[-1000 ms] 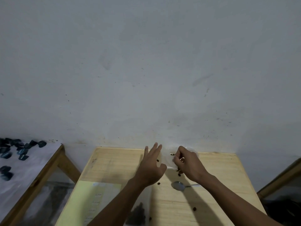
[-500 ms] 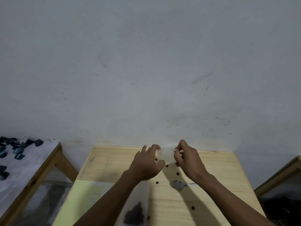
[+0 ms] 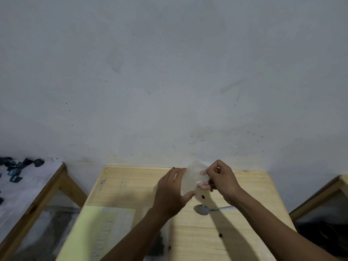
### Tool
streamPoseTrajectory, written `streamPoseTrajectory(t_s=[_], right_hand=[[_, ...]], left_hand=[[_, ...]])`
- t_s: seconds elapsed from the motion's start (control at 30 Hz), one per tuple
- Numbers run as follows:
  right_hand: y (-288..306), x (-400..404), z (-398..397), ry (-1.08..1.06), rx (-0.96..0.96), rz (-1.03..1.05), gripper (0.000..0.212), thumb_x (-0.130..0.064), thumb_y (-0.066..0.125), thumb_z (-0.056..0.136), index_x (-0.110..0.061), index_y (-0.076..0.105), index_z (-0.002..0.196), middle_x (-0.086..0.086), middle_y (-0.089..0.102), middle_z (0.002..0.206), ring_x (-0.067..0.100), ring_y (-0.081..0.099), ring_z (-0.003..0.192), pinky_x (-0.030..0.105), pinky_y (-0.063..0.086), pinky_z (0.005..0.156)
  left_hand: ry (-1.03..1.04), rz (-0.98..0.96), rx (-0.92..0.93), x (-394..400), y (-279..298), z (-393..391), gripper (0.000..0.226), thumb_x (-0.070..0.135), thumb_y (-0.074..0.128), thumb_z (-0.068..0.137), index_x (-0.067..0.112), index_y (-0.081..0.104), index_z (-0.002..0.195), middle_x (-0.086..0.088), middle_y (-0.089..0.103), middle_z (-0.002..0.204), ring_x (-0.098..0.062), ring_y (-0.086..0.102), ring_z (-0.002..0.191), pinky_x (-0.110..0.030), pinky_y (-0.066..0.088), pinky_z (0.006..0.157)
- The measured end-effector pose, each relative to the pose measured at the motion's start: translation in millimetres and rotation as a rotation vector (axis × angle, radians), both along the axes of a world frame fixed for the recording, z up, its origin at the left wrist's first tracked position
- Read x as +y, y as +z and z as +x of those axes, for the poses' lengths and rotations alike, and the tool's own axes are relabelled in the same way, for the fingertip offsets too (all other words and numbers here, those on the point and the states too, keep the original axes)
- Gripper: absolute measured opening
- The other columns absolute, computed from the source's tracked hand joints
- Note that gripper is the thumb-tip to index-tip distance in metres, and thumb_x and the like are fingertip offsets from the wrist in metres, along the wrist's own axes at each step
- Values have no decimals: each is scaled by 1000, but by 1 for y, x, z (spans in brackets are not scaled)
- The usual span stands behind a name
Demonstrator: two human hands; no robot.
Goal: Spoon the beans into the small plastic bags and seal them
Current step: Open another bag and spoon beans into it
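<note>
Early stage: small plastic bag (image 3: 194, 177) pinched by left hand (image 3: 172, 193) and right hand (image 3: 219, 178) fingers, seemingly empty; spoon (image 3: 202, 209) idle on desk (image 3: 244, 213), beans (image 3: 157, 245) unscooped.

Low in the centre of the frame I see both hands lifted over the wooden table (image 3: 131, 187), sharing a small clear plastic bag (image 3: 192, 178). The left hand (image 3: 170, 194) cups its left edge between thumb and fingers; the right hand (image 3: 219, 178) pinches its right edge. Just below them a metal spoon (image 3: 202, 209) lies on the table, with loose dark beans (image 3: 203, 196) scattered around. A yellow sheet (image 3: 94, 232) occupies the lower left.
</note>
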State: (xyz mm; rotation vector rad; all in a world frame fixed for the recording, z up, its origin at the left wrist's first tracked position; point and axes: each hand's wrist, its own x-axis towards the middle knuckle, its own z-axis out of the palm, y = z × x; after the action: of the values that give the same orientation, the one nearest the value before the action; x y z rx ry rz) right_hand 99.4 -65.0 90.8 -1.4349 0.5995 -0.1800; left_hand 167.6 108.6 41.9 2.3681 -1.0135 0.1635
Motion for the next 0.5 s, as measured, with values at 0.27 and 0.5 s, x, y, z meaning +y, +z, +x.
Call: streamPoseTrajectory(t_s=[0.27,0.5], right_hand=[[-36,-39,-13,21,75,-108,18,-15,59,96,1,64,90,12,69,84,22,66,63,35,55,63],[-119,-61,-53,507,516,-1128,28,-29,53,95,-23,66,119,6,57,114,26,53,107,32,45,85]], left_hand=[[54,59,19,5,-1,13,62,45,69,78,15,57,131,0,65,125,-20,64,106,-37,53,91],[172,103,193,34,-5,26,66,47,71,83,17,51,138,-1,57,138,-21,58,120,-39,46,103]])
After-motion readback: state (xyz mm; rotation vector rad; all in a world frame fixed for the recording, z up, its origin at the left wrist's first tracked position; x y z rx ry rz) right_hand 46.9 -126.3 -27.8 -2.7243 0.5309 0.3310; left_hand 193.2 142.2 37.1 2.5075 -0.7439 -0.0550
